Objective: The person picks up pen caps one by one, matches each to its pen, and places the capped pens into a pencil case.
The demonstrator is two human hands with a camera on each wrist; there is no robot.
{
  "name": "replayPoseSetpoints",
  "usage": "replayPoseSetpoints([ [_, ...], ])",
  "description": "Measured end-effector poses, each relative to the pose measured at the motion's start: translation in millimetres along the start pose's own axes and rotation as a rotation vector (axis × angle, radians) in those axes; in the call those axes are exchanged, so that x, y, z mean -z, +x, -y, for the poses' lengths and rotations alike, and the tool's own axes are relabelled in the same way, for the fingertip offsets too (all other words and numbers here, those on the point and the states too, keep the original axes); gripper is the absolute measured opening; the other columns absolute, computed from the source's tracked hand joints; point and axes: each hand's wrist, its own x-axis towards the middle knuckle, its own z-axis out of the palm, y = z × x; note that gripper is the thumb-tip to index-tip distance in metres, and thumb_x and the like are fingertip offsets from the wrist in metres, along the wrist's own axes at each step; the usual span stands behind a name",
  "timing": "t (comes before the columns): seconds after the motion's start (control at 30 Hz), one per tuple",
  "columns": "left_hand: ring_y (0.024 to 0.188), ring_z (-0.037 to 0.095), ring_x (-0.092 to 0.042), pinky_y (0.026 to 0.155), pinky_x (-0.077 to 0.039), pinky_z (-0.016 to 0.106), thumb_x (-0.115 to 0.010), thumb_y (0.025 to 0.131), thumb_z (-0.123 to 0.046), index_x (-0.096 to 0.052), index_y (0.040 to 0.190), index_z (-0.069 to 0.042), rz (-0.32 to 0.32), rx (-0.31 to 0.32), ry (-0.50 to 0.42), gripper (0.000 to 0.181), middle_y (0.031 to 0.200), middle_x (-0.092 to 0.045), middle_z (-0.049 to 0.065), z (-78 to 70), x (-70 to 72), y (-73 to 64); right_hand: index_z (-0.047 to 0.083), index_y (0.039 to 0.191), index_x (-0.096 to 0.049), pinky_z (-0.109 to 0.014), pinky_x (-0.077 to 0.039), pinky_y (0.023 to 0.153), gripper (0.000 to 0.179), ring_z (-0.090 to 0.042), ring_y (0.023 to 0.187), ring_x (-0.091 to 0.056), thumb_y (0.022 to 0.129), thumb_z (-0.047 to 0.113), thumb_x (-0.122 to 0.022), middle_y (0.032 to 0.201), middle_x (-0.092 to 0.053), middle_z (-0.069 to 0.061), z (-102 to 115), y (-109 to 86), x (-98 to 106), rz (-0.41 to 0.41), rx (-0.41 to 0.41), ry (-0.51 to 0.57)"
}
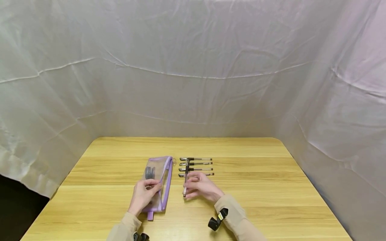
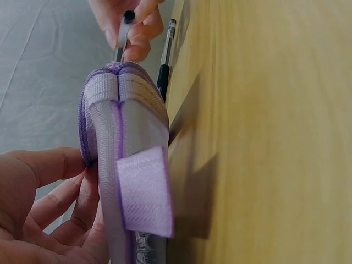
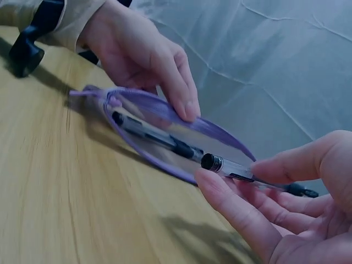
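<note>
A purple-edged see-through zip pencil pouch (image 1: 167,197) lies on the table, its zip side gaping. My left hand (image 1: 144,194) pinches the pouch's upper edge between thumb and fingers. Inside the pouch, a clear-barrelled pen (image 3: 157,135) shows through the opening in the right wrist view. Just right of the pouch, my right hand (image 1: 203,187) holds another pen (image 3: 234,168) between thumb and fingers. That pen has a clear barrel and black end, which overlaps the pouch opening in the right wrist view.
Several similar black-and-clear pens (image 1: 197,164) lie in a row, roughly parallel, beyond my right hand. The wood-grain table (image 1: 271,187) extends to both sides. Pale grey fabric (image 1: 193,93) hangs behind and around it. A purple tab (image 2: 144,192) sticks out from the pouch's near end.
</note>
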Motion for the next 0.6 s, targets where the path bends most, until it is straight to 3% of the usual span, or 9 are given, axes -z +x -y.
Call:
replayPoseSetpoints([
  [0.6, 0.071, 0.006, -0.061, 0.059, -0.050, 0.018, -0.075, 0.086, -0.006, -0.075, 0.098, 0.004, -0.008, -0.015, -0.006, 0.016, 0.087, -0.075, 0.014, -0.1, 0.0, 0.1, -0.013, 0.128, -0.049, -0.034, -0.063, 0.068, 0.045, -0.020, 0.066, -0.070, 0.087, -0.009, -0.067, 0.090, -0.069, -0.017, -1.7, 35.3, -45.9, -0.015, -0.075, -0.086],
])
